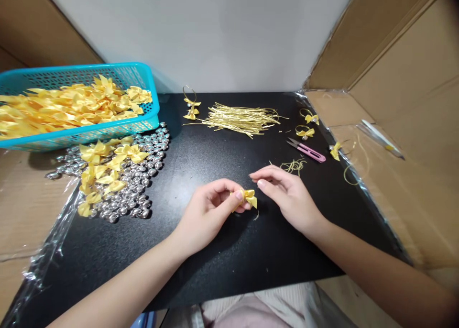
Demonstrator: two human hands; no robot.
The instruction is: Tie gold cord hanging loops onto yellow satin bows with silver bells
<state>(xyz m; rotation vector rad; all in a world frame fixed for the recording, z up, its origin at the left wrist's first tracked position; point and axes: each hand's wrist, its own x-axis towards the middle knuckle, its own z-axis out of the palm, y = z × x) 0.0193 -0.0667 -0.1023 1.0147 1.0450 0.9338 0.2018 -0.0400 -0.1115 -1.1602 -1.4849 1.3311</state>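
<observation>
Near the middle of the black table, my left hand [206, 213] pinches a small yellow ribbon bow [252, 200] between thumb and fingers. The bow's loop and tail stick out to the right of the fingertips; its other side is hidden by them. Just right of the bow hovers my right hand [292, 196], its thumb and fingers slightly apart with nothing visible between them. Behind the right hand lies a little heap of short gold cord scraps [294, 166]. Beyond that are pink-handled thread snips [307, 150], blades pointing left.
A turquoise basket [155, 103] of yellow bows stands at the back left. Before it, silver bells [138, 194] lie with several loose bows [114, 163]. A bundle of gold cords [240, 119] rests at the back. Bows with cord loops [304, 132] lie right; cardboard walls [405, 60] border the table.
</observation>
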